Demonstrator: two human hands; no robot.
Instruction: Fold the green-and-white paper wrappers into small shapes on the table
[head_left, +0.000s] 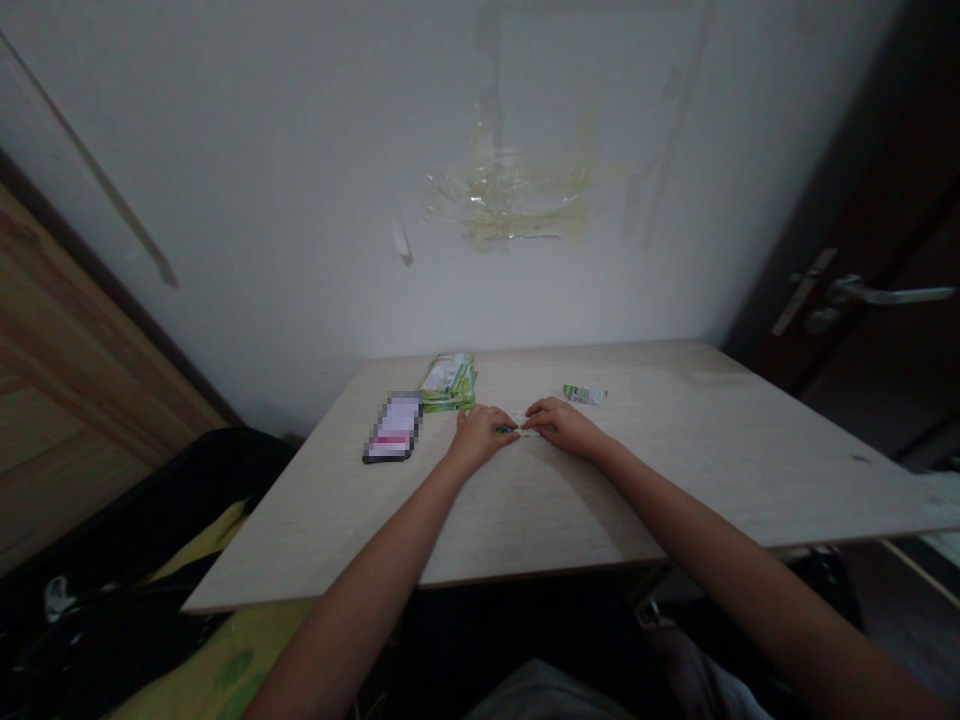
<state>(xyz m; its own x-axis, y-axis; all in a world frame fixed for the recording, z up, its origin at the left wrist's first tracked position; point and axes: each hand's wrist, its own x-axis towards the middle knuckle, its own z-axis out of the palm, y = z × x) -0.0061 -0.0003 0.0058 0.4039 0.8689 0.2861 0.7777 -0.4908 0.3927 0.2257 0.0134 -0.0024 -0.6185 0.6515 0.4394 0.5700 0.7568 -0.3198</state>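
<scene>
In the middle of the table, my left hand (pixel 481 438) and my right hand (pixel 564 426) face each other, fingertips nearly meeting. Between them is a small green-and-white packet (pixel 520 428), mostly covered by the fingers. Both hands have their fingers closed on it, left hand at its left end and right hand at its right. A stack of flat green-and-white packets (pixel 450 380) lies just beyond my left hand. Behind my right hand rests a single narrow green-and-white packet (pixel 585 394), apart from the stack.
A phone (pixel 394 428) with a blurred screen lies left of my hands, against the stack. The pale wooden table (pixel 705 430) meets a wall with old tape (pixel 517 200) on it. At the right stands a dark door with a metal handle (pixel 900 295); dark bags lie at the left.
</scene>
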